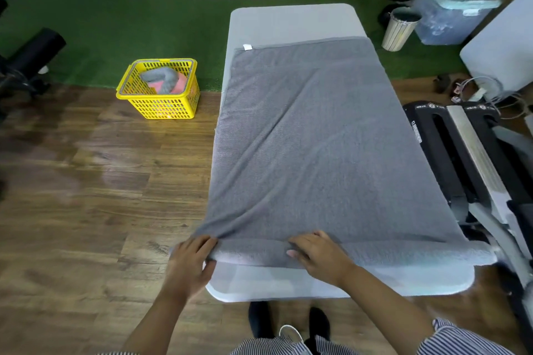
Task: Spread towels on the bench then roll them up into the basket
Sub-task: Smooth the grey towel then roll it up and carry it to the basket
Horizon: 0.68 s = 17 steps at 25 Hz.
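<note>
We are in a gym room with a brown wood floor (86,196) and green turf (115,32) past it. In front of us stands a long pale grey table (291,20) with round corners. A big grey towel (311,138) lies spread flat on it and covers most of the top. The far end of the table is bare. The towel looks soft and fuzzy, with a few long wrinkles, and a small white tag (247,47) sits at its far left corner. At the near edge the towel is rolled into a thin roll that goes across the table.

Our left hand (191,259) grips the left end of the roll, fingers curled over it. Our right hand (317,252) is curled over the middle of the roll and holds it too.

On the floor to the left of the table sits a yellow basket (161,104). It has a rolled grey towel (163,81) and something pink (180,85) inside.
</note>
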### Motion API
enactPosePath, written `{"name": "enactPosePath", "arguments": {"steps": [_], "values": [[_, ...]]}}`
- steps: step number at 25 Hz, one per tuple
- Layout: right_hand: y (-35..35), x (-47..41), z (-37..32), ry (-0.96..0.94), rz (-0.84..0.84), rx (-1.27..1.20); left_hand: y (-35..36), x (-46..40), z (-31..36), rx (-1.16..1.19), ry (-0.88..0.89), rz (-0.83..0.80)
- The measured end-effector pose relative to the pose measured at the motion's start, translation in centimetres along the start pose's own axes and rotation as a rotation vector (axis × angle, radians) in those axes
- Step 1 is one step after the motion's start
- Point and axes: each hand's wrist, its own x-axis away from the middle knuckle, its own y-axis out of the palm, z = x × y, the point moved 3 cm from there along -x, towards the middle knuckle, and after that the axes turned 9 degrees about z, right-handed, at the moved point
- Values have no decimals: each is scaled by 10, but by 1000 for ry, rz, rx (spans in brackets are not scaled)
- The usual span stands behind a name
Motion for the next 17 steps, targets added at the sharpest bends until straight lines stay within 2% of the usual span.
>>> {"name": "enactPosePath", "arguments": {"steps": [4, 7, 10, 13, 17], "values": [[-32, 39, 42, 21, 56, 117, -9, -1, -9, -110, -95, -61], [-69, 96, 97, 265, 201, 248, -7, 0, -8, -69, -99, -3], [-101, 142, 142, 497, 252, 402, -1, 1, 14, 10, 33, 80], [-114, 159, 158, 588, 220, 382, 7, 0, 29, -1, 71, 58], [-115, 157, 163, 601, 177, 299, 3, -1, 29, 38, -97, 26]]}}
